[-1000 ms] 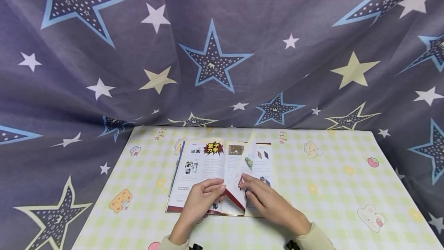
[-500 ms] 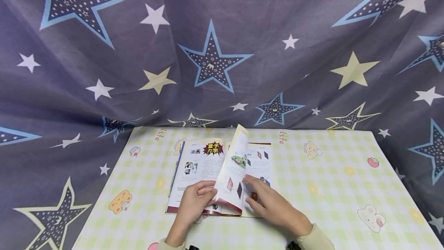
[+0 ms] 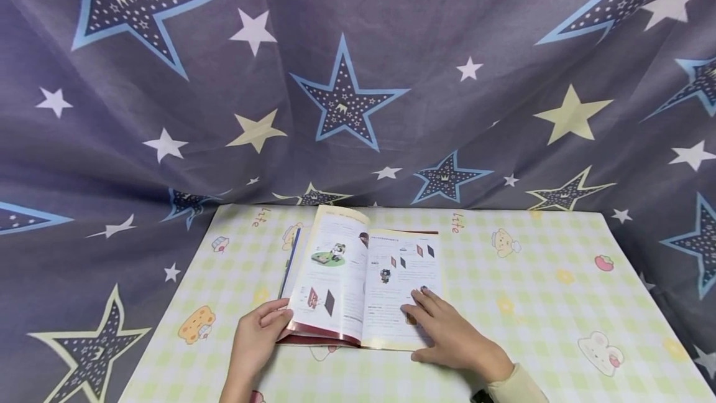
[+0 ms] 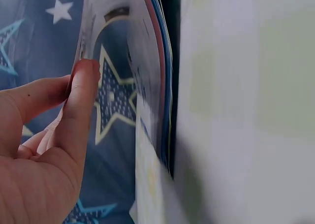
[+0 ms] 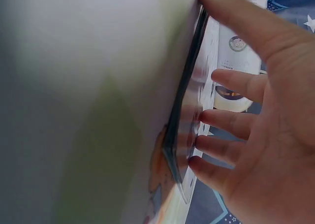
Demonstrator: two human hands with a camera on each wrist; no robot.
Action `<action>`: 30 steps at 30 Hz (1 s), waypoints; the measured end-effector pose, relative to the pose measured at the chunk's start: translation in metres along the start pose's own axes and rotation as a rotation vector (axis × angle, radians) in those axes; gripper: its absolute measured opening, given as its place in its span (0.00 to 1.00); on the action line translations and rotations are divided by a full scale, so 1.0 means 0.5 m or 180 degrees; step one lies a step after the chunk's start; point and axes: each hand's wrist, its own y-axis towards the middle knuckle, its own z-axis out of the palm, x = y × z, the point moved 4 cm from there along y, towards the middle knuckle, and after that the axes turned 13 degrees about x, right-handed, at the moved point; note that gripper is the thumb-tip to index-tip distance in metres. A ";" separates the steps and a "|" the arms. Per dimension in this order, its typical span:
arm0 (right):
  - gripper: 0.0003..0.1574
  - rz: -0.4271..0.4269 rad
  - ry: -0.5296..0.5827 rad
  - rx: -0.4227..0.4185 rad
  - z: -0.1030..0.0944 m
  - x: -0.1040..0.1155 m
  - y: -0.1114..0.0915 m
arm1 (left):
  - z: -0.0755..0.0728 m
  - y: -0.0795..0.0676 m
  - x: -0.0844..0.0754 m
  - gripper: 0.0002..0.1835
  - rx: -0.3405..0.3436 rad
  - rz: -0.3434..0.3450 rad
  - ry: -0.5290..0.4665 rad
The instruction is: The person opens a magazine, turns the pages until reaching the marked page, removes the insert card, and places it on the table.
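An open illustrated magazine [image 3: 391, 316] lies on the table, its pages carrying text and small cartoon drawings. At its left side my left hand [image 3: 258, 331] pinches the outer edge of a page [image 3: 330, 266] between thumb and fingers, and that page is raised over the left half. The left wrist view shows the same left hand [image 4: 59, 130] with the page edge between thumb and fingertips, above the layered lower sheets. My right hand [image 3: 450, 334] rests with spread fingers on the lower right page. In the right wrist view its fingertips [image 5: 209, 116] touch the paper near the magazine's edge.
The table [image 3: 531, 303] wears a pale green checked cloth with cartoon prints. Behind and around it hangs a dark curtain [image 3: 447, 5] patterned with stars. A blue cover edge [image 3: 289, 263] shows at the magazine's left.
The page has swung from right of the spine over to the left, carried by my left hand. My right hand has shifted slightly right and down, its fingers spreading on the right page.
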 end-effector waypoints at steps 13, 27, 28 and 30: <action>0.33 -0.0152 -0.0072 -0.0220 -0.008 -0.009 -0.016 | -0.040 -0.005 0.018 0.16 -0.0196 -0.0165 0.0149; 0.17 -0.0118 0.0114 -0.0810 -0.031 -0.032 -0.039 | -0.046 0.000 0.020 0.18 -0.0376 -0.0209 0.0578; 0.18 -0.0119 0.0112 -0.0897 -0.033 -0.034 -0.040 | -0.046 0.000 0.019 0.18 -0.0389 -0.0208 0.0588; 0.23 -0.0123 0.0084 -0.1089 -0.038 -0.037 -0.042 | -0.044 0.002 0.017 0.18 -0.0398 -0.0194 0.0550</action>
